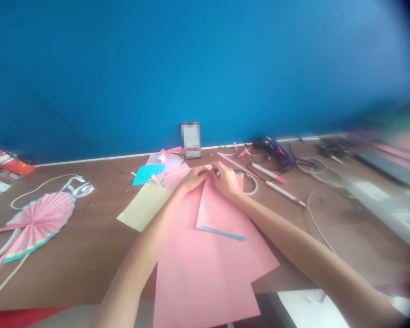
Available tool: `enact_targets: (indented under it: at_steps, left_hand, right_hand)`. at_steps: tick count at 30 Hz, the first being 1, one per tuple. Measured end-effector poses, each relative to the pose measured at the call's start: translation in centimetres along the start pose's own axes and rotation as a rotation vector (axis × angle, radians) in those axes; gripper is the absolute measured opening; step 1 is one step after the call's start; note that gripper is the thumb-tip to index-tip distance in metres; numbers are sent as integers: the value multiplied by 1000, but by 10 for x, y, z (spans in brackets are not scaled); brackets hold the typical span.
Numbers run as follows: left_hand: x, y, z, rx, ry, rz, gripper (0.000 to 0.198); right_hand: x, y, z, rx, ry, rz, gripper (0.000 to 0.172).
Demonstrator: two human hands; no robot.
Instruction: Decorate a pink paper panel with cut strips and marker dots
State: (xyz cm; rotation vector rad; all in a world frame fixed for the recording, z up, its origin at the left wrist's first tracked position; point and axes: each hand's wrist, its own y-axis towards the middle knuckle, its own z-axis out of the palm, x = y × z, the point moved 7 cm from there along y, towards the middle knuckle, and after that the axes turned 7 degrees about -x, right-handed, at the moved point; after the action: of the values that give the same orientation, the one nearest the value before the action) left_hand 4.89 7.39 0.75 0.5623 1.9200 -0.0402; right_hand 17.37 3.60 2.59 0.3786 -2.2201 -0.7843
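Observation:
A smaller pink paper (218,212) with a blue strip (222,233) along its near edge lies over larger pink sheets (205,282), which reach past the table's front edge. At its far end my two hands meet. My left hand (195,177) has its fingers bent onto the paper's far edge and looks closed on it. Beside it, my right hand (224,178) is closed too, thumb and fingers pinching the same edge. The fingertips are partly hidden and blurred. Left of my left forearm rest a pale yellow sheet (141,209) and a blue paper piece (148,174).
A pleated pink paper fan (46,218) with blue and yellow edging lies on the left. A phone (191,140) leans against the blue wall. On the right are two white pens (285,193), dark tangled cables (276,152) and a power strip (386,205).

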Motion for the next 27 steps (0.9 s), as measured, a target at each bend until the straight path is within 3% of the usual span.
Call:
enact_targets:
  at_steps: [14, 27]
  left_hand:
    - [-2, 1, 0, -15, -26, 31, 32]
    - [1, 0, -7, -121, -45, -40, 14]
  right_hand:
    - [0, 0, -2, -38, 11, 2, 30]
    - [-1, 1, -11, -134, 6, 50, 28]
